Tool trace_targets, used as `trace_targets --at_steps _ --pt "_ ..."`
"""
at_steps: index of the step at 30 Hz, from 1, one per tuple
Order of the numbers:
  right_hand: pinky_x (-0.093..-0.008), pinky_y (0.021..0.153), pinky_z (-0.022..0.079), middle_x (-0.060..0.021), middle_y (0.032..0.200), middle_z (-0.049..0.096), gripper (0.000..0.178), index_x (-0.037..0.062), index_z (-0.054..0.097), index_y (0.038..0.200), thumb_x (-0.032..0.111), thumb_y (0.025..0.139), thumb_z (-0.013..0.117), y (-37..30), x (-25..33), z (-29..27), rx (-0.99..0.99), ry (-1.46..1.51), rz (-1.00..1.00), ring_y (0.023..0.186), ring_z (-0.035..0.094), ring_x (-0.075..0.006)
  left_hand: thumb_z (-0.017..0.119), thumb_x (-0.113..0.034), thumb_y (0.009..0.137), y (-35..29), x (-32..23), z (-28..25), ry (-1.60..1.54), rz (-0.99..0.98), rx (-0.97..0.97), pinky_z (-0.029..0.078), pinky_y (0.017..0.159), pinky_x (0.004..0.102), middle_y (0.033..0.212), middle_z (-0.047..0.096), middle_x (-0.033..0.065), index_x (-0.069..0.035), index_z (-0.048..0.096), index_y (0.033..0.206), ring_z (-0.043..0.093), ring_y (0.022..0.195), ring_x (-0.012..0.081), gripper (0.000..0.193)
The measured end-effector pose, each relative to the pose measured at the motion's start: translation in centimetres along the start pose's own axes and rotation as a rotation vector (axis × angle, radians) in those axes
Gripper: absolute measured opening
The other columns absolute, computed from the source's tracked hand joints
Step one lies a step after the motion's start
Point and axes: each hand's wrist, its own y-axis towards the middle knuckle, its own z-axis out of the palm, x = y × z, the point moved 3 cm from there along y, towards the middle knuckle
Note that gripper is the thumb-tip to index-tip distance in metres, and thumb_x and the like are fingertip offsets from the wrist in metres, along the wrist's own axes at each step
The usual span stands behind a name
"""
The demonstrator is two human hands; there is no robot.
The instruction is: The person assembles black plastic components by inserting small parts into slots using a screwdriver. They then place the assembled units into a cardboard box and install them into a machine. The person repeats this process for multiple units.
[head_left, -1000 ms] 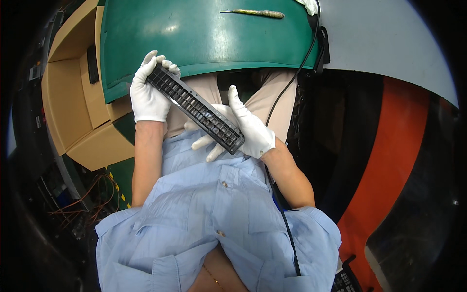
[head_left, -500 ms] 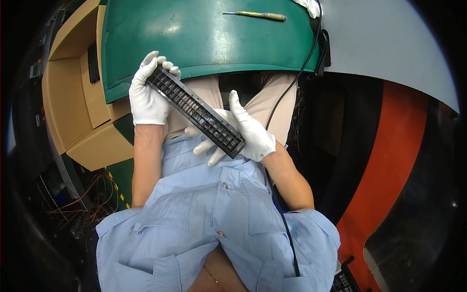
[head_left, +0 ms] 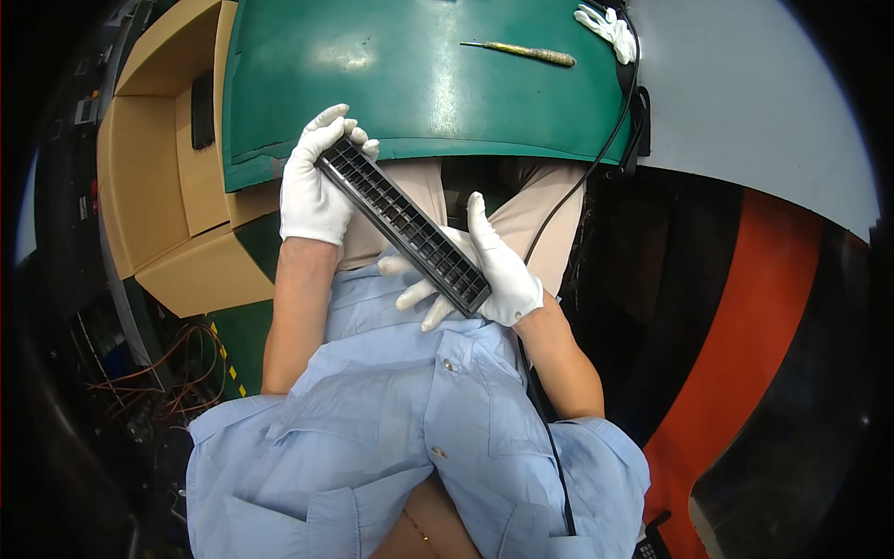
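Head view, only one. Long black plastic bar with a grid of small rectangular cells is held slantwise over the lap, upper end to the person's left, lower end to the right, below the near edge of the green mat-covered workbench.

Left hand, white glove, closed around the bar's upper end, fingers curled over the top edge, thumb side hidden behind it. Right hand, white glove, supports the lower end from beneath: palm under the bar, thumb up beside it, fingers spread out flat, not clenched. So the bar rests on the right hand and is clamped by the left.

Judgement on handling: both ends need support, since the bar is long and thin and could twist or sag; the right fingers would grip safer if wrapped round the edge. Better kept cell side up and level.

Around: slim yellow-handled screwdriver lies on the bench far side, well apart. Crumpled white glove at bench corner. Black cable runs down bench edge past the right arm. Open brown cardboard box to the left.
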Motion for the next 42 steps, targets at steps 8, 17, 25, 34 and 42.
trace_targets --at_steps 8,17,25,34,42 --pt "-0.0431 0.060 0.065 -0.0282 0.130 0.058 0.090 0.0016 0.035 0.148 0.074 0.094 0.032 -0.3 0.2 0.5 0.031 0.023 -0.015 0.094 0.072 -0.0379 0.060 0.001 0.090 -0.5 -0.3 0.4 0.036 0.025 -0.011 0.055 0.082 0.0378 0.094 0.062 0.0110 0.002 0.057 0.115 0.064 0.085 0.0224 0.026" --pt "-0.0318 0.068 0.057 -0.0149 0.121 0.065 0.063 0.0031 0.048 0.139 0.015 0.083 0.074 -2.2 1.4 3.6 -0.644 -1.592 -0.577 0.081 0.068 -0.0209 0.061 -0.036 0.099 -2.4 0.2 3.0 0.070 -0.016 -0.025 0.055 0.098 0.0510 0.119 0.056 0.0141 -0.002 0.055 0.117 0.060 0.114 0.0343 0.038" --pt "-0.0361 0.078 0.057 -0.0174 0.129 0.061 0.069 -0.0015 0.044 0.142 0.029 0.087 0.071 -2.0 0.8 5.1 -0.623 -1.761 -0.704 0.093 0.067 -0.0271 0.063 -0.030 0.099 -2.3 -0.4 4.0 0.016 0.096 -0.073 0.049 0.062 0.0296 0.084 0.058 0.0001 -0.005 0.059 0.113 0.056 0.068 0.0118 0.029" --pt "-0.0291 0.064 0.057 -0.0140 0.116 0.062 0.064 0.0013 0.029 0.153 0.028 0.101 0.057 -2.8 0.2 3.8 -0.300 -0.564 -0.113 0.080 0.068 -0.0177 0.060 -0.026 0.100 -1.1 -0.2 2.7 -0.222 -0.013 0.044 0.049 0.059 0.0303 0.085 0.057 0.0019 -0.007 0.059 0.116 0.055 0.065 0.0132 0.025" --pt "-0.0330 0.059 0.062 -0.0205 0.126 0.060 0.063 -0.0023 0.032 0.149 0.031 0.101 0.055 -2.7 0.2 3.2 -0.172 -0.330 -0.103 0.080 0.070 -0.0231 0.061 -0.017 0.098 -0.8 0.3 1.4 -0.265 -0.039 0.060 0.050 0.063 0.0317 0.087 0.058 0.0039 -0.011 0.058 0.118 0.056 0.067 0.0139 0.022"
